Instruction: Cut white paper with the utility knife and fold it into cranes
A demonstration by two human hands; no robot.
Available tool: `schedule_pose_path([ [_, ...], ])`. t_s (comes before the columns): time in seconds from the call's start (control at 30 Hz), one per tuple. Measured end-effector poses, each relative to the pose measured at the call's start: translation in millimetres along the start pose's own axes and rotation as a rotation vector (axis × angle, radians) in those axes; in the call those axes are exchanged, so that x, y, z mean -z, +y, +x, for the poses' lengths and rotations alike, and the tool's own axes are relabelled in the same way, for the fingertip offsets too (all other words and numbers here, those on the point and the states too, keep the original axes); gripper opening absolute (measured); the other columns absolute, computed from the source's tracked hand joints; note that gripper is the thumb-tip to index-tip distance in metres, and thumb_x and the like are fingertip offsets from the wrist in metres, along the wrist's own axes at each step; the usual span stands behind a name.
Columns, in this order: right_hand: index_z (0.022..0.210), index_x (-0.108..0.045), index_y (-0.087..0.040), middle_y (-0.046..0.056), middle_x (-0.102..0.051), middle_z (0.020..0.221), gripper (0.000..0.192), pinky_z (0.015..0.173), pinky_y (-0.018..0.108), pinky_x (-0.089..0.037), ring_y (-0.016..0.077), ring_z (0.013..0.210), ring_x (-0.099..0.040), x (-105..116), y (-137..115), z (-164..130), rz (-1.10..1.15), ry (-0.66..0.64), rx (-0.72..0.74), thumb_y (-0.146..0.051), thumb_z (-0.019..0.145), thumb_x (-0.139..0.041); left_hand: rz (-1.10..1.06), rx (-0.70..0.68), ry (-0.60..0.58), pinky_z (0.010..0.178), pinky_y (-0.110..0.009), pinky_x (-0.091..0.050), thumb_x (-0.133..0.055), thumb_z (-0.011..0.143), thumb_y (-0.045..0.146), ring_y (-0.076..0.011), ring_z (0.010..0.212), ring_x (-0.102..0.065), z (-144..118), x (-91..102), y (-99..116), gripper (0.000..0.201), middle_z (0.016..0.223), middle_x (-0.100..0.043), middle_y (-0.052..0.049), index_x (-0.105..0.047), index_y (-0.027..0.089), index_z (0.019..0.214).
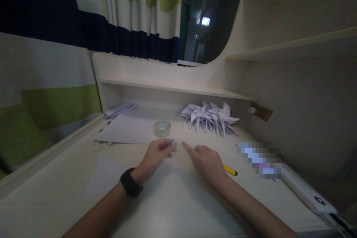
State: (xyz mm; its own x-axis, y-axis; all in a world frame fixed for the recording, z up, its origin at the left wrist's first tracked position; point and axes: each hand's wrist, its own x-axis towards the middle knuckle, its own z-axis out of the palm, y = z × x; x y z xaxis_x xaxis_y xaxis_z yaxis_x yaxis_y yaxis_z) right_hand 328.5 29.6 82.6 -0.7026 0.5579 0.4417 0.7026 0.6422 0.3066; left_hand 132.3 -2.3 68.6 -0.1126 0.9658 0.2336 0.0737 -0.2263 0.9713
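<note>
Left grip (157, 154) perhaps on paper (174, 142), near tape roll (162, 128)

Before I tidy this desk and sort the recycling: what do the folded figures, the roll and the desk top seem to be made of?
The folded figures look like thin white paper: sharp creases, pointed tips, matte. The roll seems to be clear plastic tape, glossy and see-through around an open core. The desk top appears to be pale laminate or coated board with a soft sheen; whether it is solid wood cannot be told.
</note>
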Motion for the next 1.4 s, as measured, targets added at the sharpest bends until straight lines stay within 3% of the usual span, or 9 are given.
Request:
schedule_pose_path([
  [1.4,0.139,-0.038,-0.028,0.003,-0.062,0.072,0.058,0.053,0.024,-0.033,0.0154,0.065,-0.056,-2.1,-3.3,-0.8,0.011,-0.02,-0.023,-0.011,0.084,-0.045,0.0,0.029,0.022,0.067,-0.028,-0.051,-0.063,0.078,0.034,-0.0185,0.08,-0.065,-0.1,-1.0,1.8,0.023,0.089,-0.069,-0.009,-0.068,0.014,0.089],
])
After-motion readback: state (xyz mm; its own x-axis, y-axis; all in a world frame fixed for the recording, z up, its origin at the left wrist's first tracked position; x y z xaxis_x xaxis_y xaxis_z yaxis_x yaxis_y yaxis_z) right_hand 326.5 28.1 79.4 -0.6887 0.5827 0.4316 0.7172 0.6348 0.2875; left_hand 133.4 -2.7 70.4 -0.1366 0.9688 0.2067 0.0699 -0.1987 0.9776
